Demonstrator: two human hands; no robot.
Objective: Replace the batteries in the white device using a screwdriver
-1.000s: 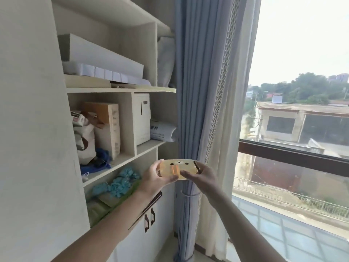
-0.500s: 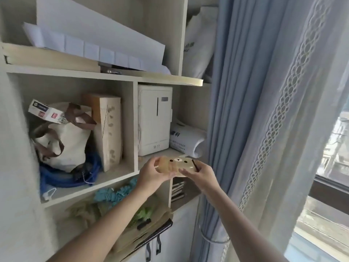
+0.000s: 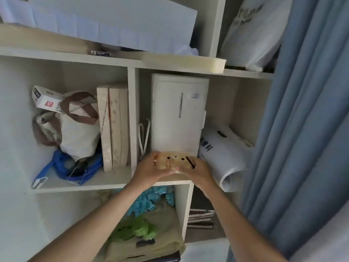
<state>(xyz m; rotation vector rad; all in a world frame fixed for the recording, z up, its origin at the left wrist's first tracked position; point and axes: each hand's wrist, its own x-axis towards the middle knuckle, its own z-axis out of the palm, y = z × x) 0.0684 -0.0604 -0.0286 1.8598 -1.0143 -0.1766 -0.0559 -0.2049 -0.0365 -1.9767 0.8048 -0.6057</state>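
Observation:
A small tan device (image 3: 174,162) with a bear face, two dark dots and a dark slanted bar on it, is gripped at both ends by my hands. My left hand (image 3: 149,170) wraps its left end and my right hand (image 3: 196,172) holds its right end. I hold it just in front of a tall white box-shaped appliance (image 3: 178,114) that stands in the middle shelf compartment. No screwdriver or batteries are visible.
The shelf unit (image 3: 132,118) holds a cloth bag (image 3: 75,129), a small carton (image 3: 47,100), blue cord (image 3: 62,167), upright boards (image 3: 113,127) and a rolled white bag (image 3: 224,157). Flat white boxes (image 3: 113,21) lie above. A blue curtain (image 3: 306,110) hangs at the right.
My view has swung left from the window toward the shelves and come closer. Both hands carried the tan device up to the compartment with the white appliance.

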